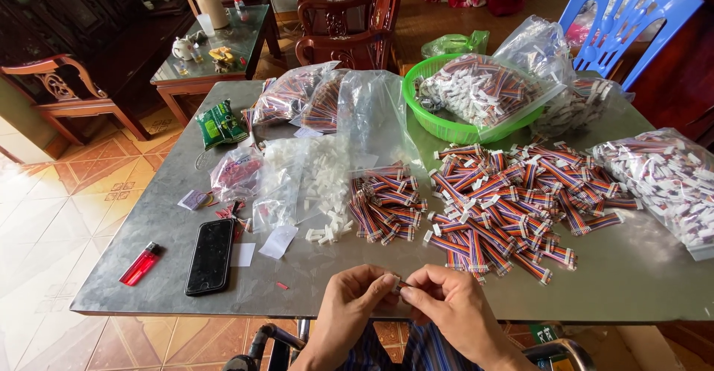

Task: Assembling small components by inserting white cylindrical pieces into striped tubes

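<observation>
My left hand (355,297) and my right hand (446,304) meet at the near edge of the grey table (149,252). Both pinch a small connector piece (398,282) between their fingertips; most of it is hidden by the fingers. Just beyond the hands lies a heap of short multicoloured ribbon cables with white plugs (506,207). A smaller stack of the same cables (387,207) sits to its left. Loose white plastic connectors (327,185) spill from clear bags beside that stack.
A green basket (446,127) with bagged cables stands at the back, more bags (662,178) at the right. A black phone (210,256), a red lighter (140,264) and a green packet (220,123) lie at the left. A blue chair (632,14) stands behind.
</observation>
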